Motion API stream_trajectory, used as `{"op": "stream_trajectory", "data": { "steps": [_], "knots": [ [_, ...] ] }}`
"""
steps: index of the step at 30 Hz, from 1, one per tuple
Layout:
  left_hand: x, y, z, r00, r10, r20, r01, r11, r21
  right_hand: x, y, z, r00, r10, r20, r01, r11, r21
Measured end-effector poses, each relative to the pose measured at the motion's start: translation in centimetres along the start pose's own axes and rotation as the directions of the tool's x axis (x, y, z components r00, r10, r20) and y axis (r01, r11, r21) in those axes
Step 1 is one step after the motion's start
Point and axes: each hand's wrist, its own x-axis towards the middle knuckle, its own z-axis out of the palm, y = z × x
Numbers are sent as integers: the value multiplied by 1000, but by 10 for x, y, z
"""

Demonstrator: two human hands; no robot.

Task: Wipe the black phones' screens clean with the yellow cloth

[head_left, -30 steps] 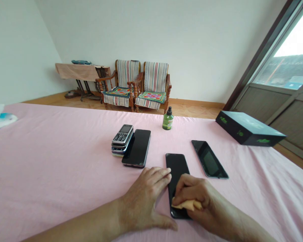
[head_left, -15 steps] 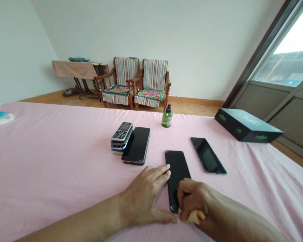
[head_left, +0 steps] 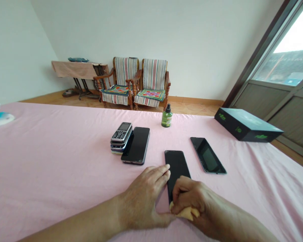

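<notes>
Head view, item: black smartphone (head_left: 176,164), face up on pink-sheeted bench (head_left: 65,161), under both hands, which stand just apart. Left hand (head_left: 141,198): fingertips braced at the phone's left edge, steadying it. Right hand (head_left: 192,198): clamped on yellow cloth (head_left: 188,213), pressed to the screen's near end. Ahead-left, second smartphone (head_left: 137,145); ahead-right, third smartphone (head_left: 207,155).

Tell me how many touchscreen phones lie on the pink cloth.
3 touchscreen phones: one beside the stack of phones, one under the right hand, one further right. The stack may hide more.
</notes>
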Motion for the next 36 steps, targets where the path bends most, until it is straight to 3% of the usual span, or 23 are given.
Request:
{"op": "stream_trajectory", "data": {
  "steps": [10, 16, 21, 25, 28, 36],
  "knots": [
    [1, 2, -2, 998, -44, 46, 44, 999, 12, -13, -2, -17, 989, 124, 78, -116, 987, -110],
    [0, 0, 0, 999, -40, 10, 40, 999, -22, -22, 1, -29, 974, 215, 72, -202, 966, -161],
    [1, 1, 0, 998, -44, 38, 44, 999, 7, -22, 4, -31, 991, 135, -6, -135, 984, -113],
    [1, 0, 2, 1000, -28, -1, 28, 1000, -1, -9, 3, -14, 998, 30, -46, -30, 1000, -2],
    [0, 0, 2, 1000, -22, -21, 22, 1000, -13, -4, 3, -5, 999, -29, -33, 28, 999, -16],
    [2, 2, -2, 998, -52, 34, 52, 999, 0, -19, 2, -26, 990, 137, 44, -128, 978, -167]
  ]
}}
